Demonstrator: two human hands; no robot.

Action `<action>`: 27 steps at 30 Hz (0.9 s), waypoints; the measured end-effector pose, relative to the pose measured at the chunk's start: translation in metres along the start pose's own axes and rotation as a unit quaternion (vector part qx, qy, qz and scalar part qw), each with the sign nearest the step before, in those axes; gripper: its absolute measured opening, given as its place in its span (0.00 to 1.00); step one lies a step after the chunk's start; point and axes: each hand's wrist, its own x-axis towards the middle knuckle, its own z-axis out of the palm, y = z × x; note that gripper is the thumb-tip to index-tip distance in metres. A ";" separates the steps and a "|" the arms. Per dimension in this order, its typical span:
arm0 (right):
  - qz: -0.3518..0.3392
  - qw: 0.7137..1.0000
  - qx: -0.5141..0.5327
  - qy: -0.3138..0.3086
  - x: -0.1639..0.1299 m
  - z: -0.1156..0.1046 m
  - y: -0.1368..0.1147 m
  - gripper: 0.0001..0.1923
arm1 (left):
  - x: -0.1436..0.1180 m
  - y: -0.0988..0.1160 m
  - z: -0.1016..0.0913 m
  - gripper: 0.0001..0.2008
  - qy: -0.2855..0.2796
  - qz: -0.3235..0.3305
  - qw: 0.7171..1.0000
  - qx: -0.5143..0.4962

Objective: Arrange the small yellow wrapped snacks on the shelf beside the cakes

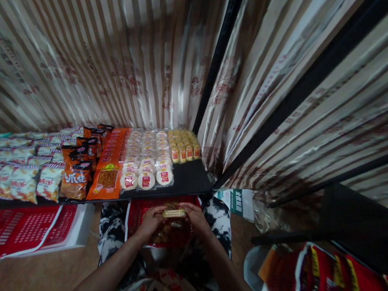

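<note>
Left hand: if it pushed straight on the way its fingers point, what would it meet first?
The small gold packet, right at the left hand; beyond it, probably the right hand, though depth is unclear.

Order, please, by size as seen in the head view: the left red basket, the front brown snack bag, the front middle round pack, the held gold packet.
1. Left red basket, cut by picture edge
2. Front brown snack bag
3. Front middle round pack, held gold packet: too close to rank; the packet's ends are hidden
</note>
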 end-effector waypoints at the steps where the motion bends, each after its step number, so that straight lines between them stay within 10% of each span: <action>1: 0.001 1.000 -0.001 0.001 0.001 -0.001 -0.001 0.17 | -0.001 0.002 0.001 0.18 0.001 -0.001 1.000 0.002; 27: 0.002 0.999 0.036 -0.004 -0.013 0.004 -0.002 0.13 | 0.017 0.047 0.017 0.19 -0.025 0.047 0.997 0.054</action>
